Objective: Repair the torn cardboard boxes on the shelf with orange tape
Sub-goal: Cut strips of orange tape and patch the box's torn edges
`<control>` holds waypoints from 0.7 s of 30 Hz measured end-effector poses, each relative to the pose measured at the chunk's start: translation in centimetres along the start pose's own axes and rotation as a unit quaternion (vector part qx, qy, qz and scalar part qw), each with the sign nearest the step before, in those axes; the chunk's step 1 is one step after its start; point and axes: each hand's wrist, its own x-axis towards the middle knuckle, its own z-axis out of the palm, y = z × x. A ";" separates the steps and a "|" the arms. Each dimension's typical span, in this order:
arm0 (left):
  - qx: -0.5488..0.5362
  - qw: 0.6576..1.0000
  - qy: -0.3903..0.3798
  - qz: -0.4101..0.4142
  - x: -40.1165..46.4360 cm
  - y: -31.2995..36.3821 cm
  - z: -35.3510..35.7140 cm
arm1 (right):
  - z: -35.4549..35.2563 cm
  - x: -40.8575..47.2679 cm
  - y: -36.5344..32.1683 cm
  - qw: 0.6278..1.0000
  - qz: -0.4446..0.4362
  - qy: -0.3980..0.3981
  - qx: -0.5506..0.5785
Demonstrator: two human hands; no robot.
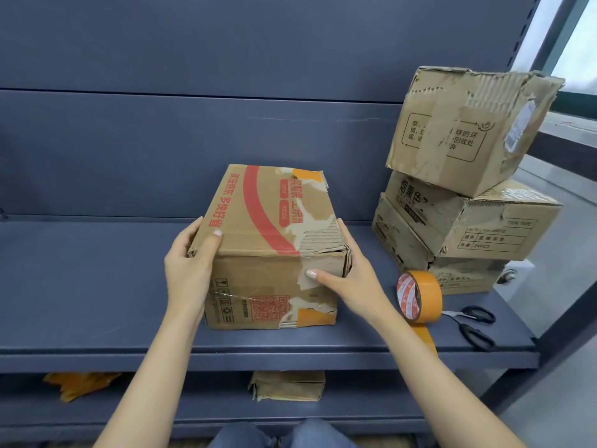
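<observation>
Cardboard, torn and patched, sits between my two hands on the blue shelf [97, 286]: one red-printed box [268, 247] with its top right corner ripped down to the corrugation. My left hand [189, 266] grips the box's near left top corner, fingers curled round the side and thumb lying across the top edge. My right hand [350, 276] clasps the opposite corner, fingers wrapped round the right side, thumb pressed flat on the front face just below the tear. Two orange patches show on this box, one at the far top corner beyond my right hand, one at the front bottom edge below my right thumb.

Just to the right of my right wrist stands one roll of orange tape [420, 297], on edge, a loose tail trailing toward the shelf lip. Past the roll, farther right, lies one pair of black-handled scissors [475, 324].

Beyond and right of my right hand, three more battered boxes [468, 202] are stacked, the top one tilted. Below my hands, on the lower shelf, sit one small worn box [287, 384] and, to the left, crumpled orange material [77, 384].
</observation>
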 end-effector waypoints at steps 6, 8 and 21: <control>0.013 1.000 0.003 0.004 1.7 -0.4 0.9 | -0.1 1.9 -0.2 1.000 0.014 -0.001 -0.004; 0.014 1.000 0.004 0.005 2.1 -0.5 0.9 | -0.1 2.2 -0.3 1.000 0.015 -0.001 -0.006; 0.097 0.992 0.041 0.076 0.7 -0.2 0.9 | -0.9 -0.6 -2.7 0.998 -0.015 0.010 -0.065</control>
